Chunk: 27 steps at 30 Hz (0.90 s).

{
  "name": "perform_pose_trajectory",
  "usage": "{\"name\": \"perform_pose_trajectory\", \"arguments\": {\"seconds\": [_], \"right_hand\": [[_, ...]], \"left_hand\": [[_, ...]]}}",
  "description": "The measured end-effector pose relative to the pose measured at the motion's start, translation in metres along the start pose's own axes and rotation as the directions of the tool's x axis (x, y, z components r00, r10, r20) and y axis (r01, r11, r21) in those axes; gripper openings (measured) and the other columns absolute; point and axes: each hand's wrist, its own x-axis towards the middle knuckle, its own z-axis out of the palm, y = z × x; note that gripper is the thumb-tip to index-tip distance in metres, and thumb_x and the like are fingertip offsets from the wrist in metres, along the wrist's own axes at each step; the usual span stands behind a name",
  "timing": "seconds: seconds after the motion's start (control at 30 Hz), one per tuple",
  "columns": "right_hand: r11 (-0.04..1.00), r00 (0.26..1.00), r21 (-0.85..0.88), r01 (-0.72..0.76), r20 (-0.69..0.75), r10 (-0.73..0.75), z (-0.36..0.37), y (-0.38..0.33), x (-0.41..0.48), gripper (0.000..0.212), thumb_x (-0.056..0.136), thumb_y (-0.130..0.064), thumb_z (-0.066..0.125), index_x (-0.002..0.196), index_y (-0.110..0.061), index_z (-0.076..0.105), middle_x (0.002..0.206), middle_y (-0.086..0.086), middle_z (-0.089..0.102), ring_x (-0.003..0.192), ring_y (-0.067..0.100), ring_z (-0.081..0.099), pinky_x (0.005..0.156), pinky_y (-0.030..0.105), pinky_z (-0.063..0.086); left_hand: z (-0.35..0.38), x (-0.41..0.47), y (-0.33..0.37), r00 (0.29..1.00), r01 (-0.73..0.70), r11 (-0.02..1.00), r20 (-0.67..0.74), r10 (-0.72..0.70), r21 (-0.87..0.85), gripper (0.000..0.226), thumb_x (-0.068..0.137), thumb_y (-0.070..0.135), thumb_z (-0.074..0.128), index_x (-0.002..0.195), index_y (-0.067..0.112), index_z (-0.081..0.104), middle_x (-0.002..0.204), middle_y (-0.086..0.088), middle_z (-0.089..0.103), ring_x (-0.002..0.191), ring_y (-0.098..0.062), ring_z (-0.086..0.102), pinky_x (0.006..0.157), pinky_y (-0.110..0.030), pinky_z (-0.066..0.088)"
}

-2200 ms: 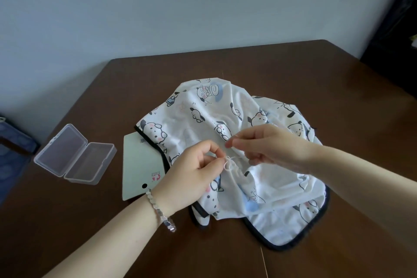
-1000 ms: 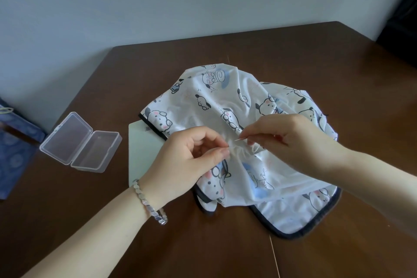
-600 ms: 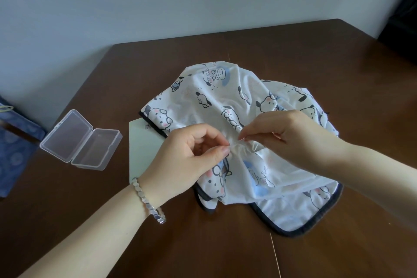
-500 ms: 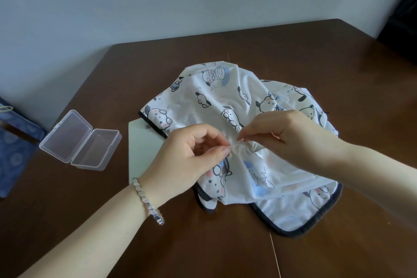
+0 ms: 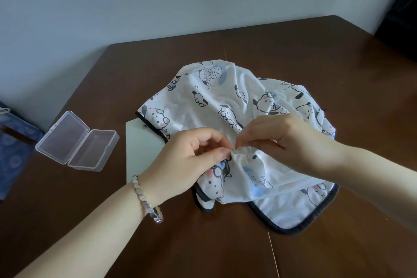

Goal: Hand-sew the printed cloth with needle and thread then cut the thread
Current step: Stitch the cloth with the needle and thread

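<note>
Brown table (image 5: 225,253) nearest; above it left hand (image 5: 187,165) pinching gathered cloth (image 5: 225,92), right hand (image 5: 288,142) pinching same gather, fingertips nearly touching. Earlier thread loop between them gone, likely drawn tight: stitch closing, cut not yet made; needle too small to tell. Farther left, open case (image 5: 76,142).

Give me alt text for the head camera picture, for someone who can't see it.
The left hand and right hand pinch a gathered spot of a white cartoon-printed cloth on a brown table. An open clear plastic box and a pale card lie to the left.
</note>
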Motion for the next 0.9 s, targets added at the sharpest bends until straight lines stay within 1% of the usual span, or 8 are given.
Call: {"name": "perform_pose_trajectory", "arguments": {"seconds": [0.07, 0.13, 0.2, 0.3, 0.47, 0.63, 0.73, 0.9], "right_hand": [[0.999, 0.999, -0.021, 0.033, -0.003, -0.033, -0.0003, 0.0004, -0.0002, 0.031, 0.087, -0.026, 0.046, 0.092, -0.01, 0.072, 0.082, -0.002, 0.068, 0.078, 0.001, 0.057, 0.072, 0.009, 0.045], [0.998, 0.999, -0.041, 0.048, -0.022, -0.049, -0.0005, 0.002, -0.0005, 0.031, 0.088, -0.025, 0.046, 0.093, -0.009, 0.072, 0.084, 0.002, 0.068, 0.08, 0.005, 0.058, 0.073, 0.012, 0.046], [0.997, 0.998, -0.054, 0.051, -0.04, -0.053, -0.0003, 0.0039, -0.0013, 0.032, 0.089, -0.025, 0.045, 0.094, -0.009, 0.072, 0.086, 0.003, 0.068, 0.081, 0.007, 0.058, 0.073, 0.014, 0.047], [0.995, 0.996, -0.073, 0.064, -0.054, -0.068, 0.0005, 0.0056, -0.0013, 0.032, 0.089, -0.024, 0.045, 0.093, -0.008, 0.072, 0.086, 0.004, 0.068, 0.082, 0.008, 0.058, 0.074, 0.014, 0.046], [0.992, 0.994, -0.102, 0.069, -0.072, -0.077, 0.0004, 0.0088, 0.0001, 0.03, 0.088, -0.022, 0.046, 0.094, -0.008, 0.072, 0.085, 0.005, 0.069, 0.081, 0.011, 0.058, 0.071, 0.023, 0.048], [0.992, 0.995, -0.086, 0.089, -0.041, -0.093, 0.0014, 0.0071, 0.0016, 0.031, 0.089, -0.023, 0.045, 0.093, -0.008, 0.072, 0.085, 0.005, 0.069, 0.08, 0.01, 0.058, 0.073, 0.016, 0.046], [0.999, 0.998, -0.002, 0.04, -0.045, -0.04, 0.002, 0.0069, 0.0007, 0.032, 0.088, -0.025, 0.045, 0.093, -0.008, 0.072, 0.086, 0.001, 0.068, 0.081, 0.005, 0.059, 0.074, 0.012, 0.046], [0.999, 0.999, 0.039, 0.003, -0.05, -0.001, 0.0027, 0.0066, -0.0005, 0.032, 0.088, -0.026, 0.045, 0.093, -0.008, 0.071, 0.087, -0.001, 0.069, 0.082, 0.003, 0.06, 0.075, 0.012, 0.047]], "left_hand": [[0.0007, 0.0005, -0.0001, 1.0, 0.001, 1.0, 0.006, -0.001, 0.0, 0.016, 0.083, 0.01, 0.064, 0.077, 0.025, 0.068, 0.071, 0.004, 0.068, 0.067, -0.01, 0.062, 0.063, -0.016, 0.049], [0.0008, 0.0011, -0.0006, 1.0, 0.002, 1.0, -0.001, -0.002, 0.014, 0.018, 0.084, 0.008, 0.062, 0.077, 0.024, 0.067, 0.07, 0.002, 0.068, 0.064, -0.016, 0.062, 0.06, -0.016, 0.048], [0.0007, 0.0016, 0.0003, 1.0, 0.0, 1.0, 0.002, 0.0, 0.022, 0.017, 0.084, 0.008, 0.061, 0.078, 0.023, 0.067, 0.069, 0.003, 0.066, 0.059, -0.017, 0.06, 0.057, -0.016, 0.047], [0.0003, 0.0011, 0.0017, 1.0, 0.0, 1.0, 0.013, 0.0, 0.013, 0.017, 0.084, 0.007, 0.061, 0.077, 0.022, 0.065, 0.064, 0.01, 0.063, 0.053, -0.008, 0.055, 0.053, -0.014, 0.046], [0.0001, 0.0, 0.0037, 1.0, -0.001, 1.0, 0.011, 0.002, -0.005, 0.02, 0.084, 0.005, 0.06, 0.077, 0.022, 0.065, 0.063, 0.012, 0.062, 0.05, -0.004, 0.054, 0.051, -0.013, 0.044], [-0.0002, 0.0007, 0.0038, 1.0, -0.006, 1.0, 0.008, 0.006, 0.0, 0.021, 0.085, 0.004, 0.059, 0.077, 0.023, 0.065, 0.065, 0.011, 0.063, 0.055, -0.006, 0.055, 0.052, -0.014, 0.045], [0.0003, 0.001, 0.0046, 1.0, -0.009, 1.0, 0.005, 0.009, -0.021, 0.021, 0.084, 0.002, 0.058, 0.077, 0.02, 0.064, 0.064, 0.011, 0.063, 0.056, -0.005, 0.054, 0.052, -0.012, 0.044], [0.0016, 0.0006, 0.0056, 1.0, -0.003, 0.999, 0.014, 0.004, -0.051, 0.021, 0.084, 0.0, 0.057, 0.077, 0.019, 0.063, 0.061, 0.013, 0.063, 0.052, 0.0, 0.052, 0.049, -0.012, 0.044]]}}
